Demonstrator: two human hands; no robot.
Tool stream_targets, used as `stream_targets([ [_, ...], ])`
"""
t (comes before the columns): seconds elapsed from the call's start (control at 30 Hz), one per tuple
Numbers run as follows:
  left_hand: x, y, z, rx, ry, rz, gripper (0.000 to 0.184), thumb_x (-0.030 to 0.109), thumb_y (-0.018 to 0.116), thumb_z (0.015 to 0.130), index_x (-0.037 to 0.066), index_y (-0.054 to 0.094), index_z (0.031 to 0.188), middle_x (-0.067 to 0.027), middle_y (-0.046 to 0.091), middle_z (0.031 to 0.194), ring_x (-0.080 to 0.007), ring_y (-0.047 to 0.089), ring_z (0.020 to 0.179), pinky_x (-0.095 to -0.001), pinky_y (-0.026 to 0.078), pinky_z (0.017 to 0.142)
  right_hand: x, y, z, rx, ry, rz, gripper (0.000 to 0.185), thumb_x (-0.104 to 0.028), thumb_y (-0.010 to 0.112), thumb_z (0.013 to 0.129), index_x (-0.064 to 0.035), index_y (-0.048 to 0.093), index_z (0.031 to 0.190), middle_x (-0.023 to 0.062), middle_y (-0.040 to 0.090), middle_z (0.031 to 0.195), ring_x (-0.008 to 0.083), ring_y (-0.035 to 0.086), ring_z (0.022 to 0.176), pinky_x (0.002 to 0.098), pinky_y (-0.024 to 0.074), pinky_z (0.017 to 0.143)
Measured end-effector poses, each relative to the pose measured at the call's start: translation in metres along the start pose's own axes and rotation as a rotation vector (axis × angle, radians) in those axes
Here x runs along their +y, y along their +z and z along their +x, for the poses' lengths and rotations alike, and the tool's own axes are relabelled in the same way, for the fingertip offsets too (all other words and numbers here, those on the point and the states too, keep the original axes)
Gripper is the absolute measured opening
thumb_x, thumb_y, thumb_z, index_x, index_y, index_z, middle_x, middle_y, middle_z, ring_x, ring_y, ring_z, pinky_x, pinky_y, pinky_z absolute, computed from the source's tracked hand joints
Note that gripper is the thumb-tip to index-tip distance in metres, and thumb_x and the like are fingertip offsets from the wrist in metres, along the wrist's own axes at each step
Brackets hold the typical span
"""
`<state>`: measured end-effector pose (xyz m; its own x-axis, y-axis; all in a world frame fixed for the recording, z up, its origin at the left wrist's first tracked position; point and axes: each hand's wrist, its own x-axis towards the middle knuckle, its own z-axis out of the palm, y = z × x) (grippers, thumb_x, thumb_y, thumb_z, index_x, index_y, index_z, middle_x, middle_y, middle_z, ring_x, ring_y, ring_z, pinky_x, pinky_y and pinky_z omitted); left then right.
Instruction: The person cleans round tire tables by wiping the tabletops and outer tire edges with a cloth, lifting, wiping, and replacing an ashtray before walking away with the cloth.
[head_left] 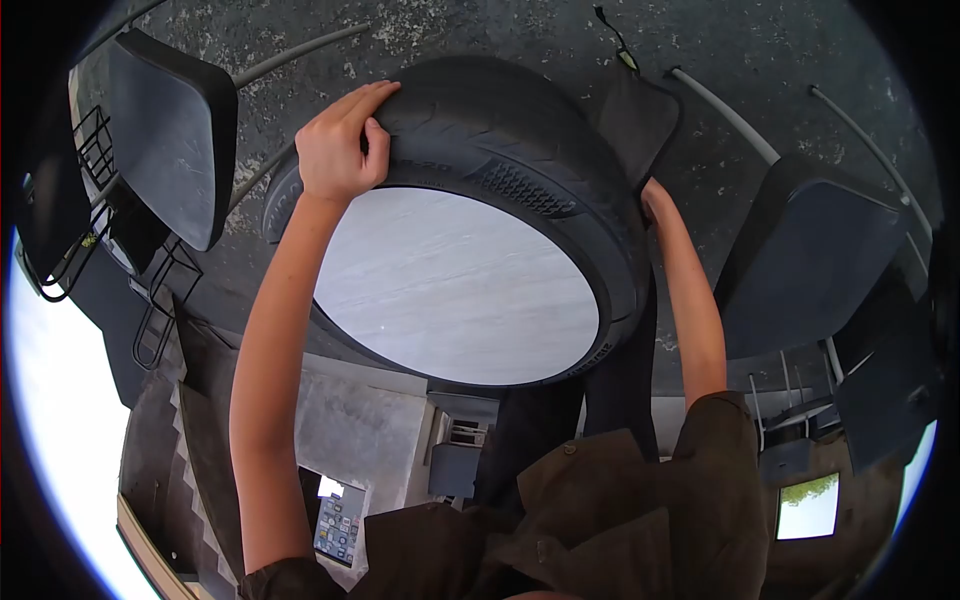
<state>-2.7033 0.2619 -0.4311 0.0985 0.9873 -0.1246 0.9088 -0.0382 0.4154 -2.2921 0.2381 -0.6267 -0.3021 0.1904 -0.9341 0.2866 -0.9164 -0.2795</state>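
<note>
A black tire (490,110) with raised tread lettering surrounds a round, pale, streaked top (460,285). My left hand (345,150) grips the tire's upper left edge, its fingers together over the tread and its thumb close beside them. At the tire's right side, my right hand (651,203) is closed at the lower end of a dark cloth (640,125); most of its fingers are hidden. The cloth lies against the tire's outer side, with a cord and a small yellow-green piece at its far end.
Dark chairs with metal legs stand at the left (165,140) and right (815,255). Black wire racks (160,300) are at the far left. Worn grey floor (480,30) shows beyond the tire. A lit screen (808,507) is at the lower right.
</note>
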Motion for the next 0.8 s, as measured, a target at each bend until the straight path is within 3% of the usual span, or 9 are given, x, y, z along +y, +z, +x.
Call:
stream_targets([
  [0.1, -0.003, -0.002, 0.005, 0.019, 0.007, 0.015, 0.040, 0.009, 0.051, 0.075, 0.008, 0.074, 0.107, -0.0115, 0.074, 0.105, -0.0268, 0.072, 0.099, -0.0347, 0.057, 0.083, -0.046, 0.036, 0.114, -0.115, -0.223, -0.252, 0.047, -0.032, 0.048, 0.103, -0.0062, 0.052, 0.143, 0.0099, 0.052, 0.145, 0.0198, 0.047, 0.135, 0.0317, 0.0348, 0.114],
  [0.13, -0.004, -0.002, 0.005, 0.019, 0.013, 0.012, 0.040, 0.009, 0.051, 0.074, 0.007, 0.074, 0.107, -0.0118, 0.074, 0.105, -0.0271, 0.072, 0.099, -0.0348, 0.057, 0.083, -0.035, 0.041, 0.189, -0.160, -0.700, -0.752, 0.042, -0.028, 0.045, 0.102, -0.0086, 0.057, 0.138, 0.0099, 0.054, 0.144, 0.0220, 0.046, 0.136, 0.0323, 0.0328, 0.115],
  [0.17, -0.005, -0.001, 0.005, 0.017, 0.022, 0.005, 0.040, 0.009, 0.051, 0.074, 0.007, 0.074, 0.107, -0.0120, 0.074, 0.105, -0.0274, 0.072, 0.099, -0.0349, 0.057, 0.083, -0.088, 0.068, 0.185, -0.316, -0.608, -0.888, 0.045, -0.034, 0.050, 0.098, -0.0108, 0.060, 0.136, 0.0111, 0.052, 0.146, 0.0222, 0.045, 0.137, 0.0318, 0.0321, 0.115],
  [0.23, -0.005, -0.001, 0.006, 0.011, 0.030, 0.007, 0.040, 0.008, 0.052, 0.073, 0.007, 0.074, 0.107, -0.0127, 0.074, 0.105, -0.0282, 0.071, 0.099, -0.0350, 0.057, 0.084, -0.138, 0.127, 0.176, -0.182, -0.577, -1.072, 0.054, -0.043, 0.055, 0.095, -0.0117, 0.057, 0.139, 0.0121, 0.054, 0.144, 0.0249, 0.049, 0.133, 0.0347, 0.0355, 0.113],
  [0.33, -0.009, -0.001, 0.009, 0.000, 0.048, 0.020, 0.041, 0.008, 0.049, 0.075, 0.006, 0.073, 0.109, -0.0138, 0.073, 0.107, -0.0297, 0.071, 0.100, -0.0356, 0.057, 0.085, -0.099, 0.152, 0.244, -0.294, -0.619, -0.718, 0.067, -0.051, 0.057, 0.094, -0.0119, 0.047, 0.147, 0.0119, 0.054, 0.143, 0.0262, 0.055, 0.127, 0.0378, 0.0403, 0.109],
  [0.5, -0.006, -0.001, 0.003, 0.004, 0.047, 0.005, 0.039, 0.008, 0.050, 0.078, 0.008, 0.074, 0.108, -0.0114, 0.074, 0.105, -0.0270, 0.073, 0.091, -0.0328, 0.058, 0.076, -0.133, 0.091, 0.117, -0.448, -0.099, -0.565, 0.072, -0.052, 0.055, 0.095, -0.0102, 0.039, 0.152, 0.0115, 0.050, 0.146, 0.0243, 0.051, 0.130, 0.0376, 0.0394, 0.110],
  [0.63, -0.007, 0.000, -0.003, -0.008, -0.004, 0.004, 0.036, 0.011, 0.050, 0.084, 0.014, 0.075, 0.110, -0.0114, 0.075, 0.094, -0.0261, 0.071, 0.073, -0.0326, 0.056, 0.067, -0.054, 0.013, 0.034, -0.316, -0.014, -0.254, 0.070, -0.046, 0.057, 0.096, -0.0083, 0.038, 0.152, 0.0113, 0.047, 0.148, 0.0233, 0.048, 0.133, 0.0369, 0.0373, 0.111],
  [0.73, -0.009, 0.005, -0.003, 0.079, 0.137, 0.037, 0.042, 0.012, 0.044, 0.090, 0.016, 0.072, 0.119, -0.0118, 0.059, 0.062, -0.0245, 0.053, 0.049, -0.0376, 0.044, 0.053, 0.035, -0.017, -0.035, -0.150, -0.060, 0.104, 0.069, -0.042, 0.058, 0.097, -0.0069, 0.037, 0.152, 0.0111, 0.045, 0.150, 0.0226, 0.045, 0.135, 0.0363, 0.0357, 0.112],
  [0.8, -0.010, -0.001, -0.002, -0.031, 0.017, 0.115, 0.038, 0.017, 0.046, 0.090, 0.017, 0.074, 0.114, -0.0132, 0.067, 0.075, -0.0264, 0.063, 0.061, -0.0363, 0.051, 0.061, 0.089, -0.016, -0.072, -0.046, -0.151, 0.322, 0.068, -0.039, 0.059, 0.098, -0.0059, 0.036, 0.152, 0.0110, 0.044, 0.151, 0.0221, 0.043, 0.137, 0.0359, 0.0347, 0.113],
])
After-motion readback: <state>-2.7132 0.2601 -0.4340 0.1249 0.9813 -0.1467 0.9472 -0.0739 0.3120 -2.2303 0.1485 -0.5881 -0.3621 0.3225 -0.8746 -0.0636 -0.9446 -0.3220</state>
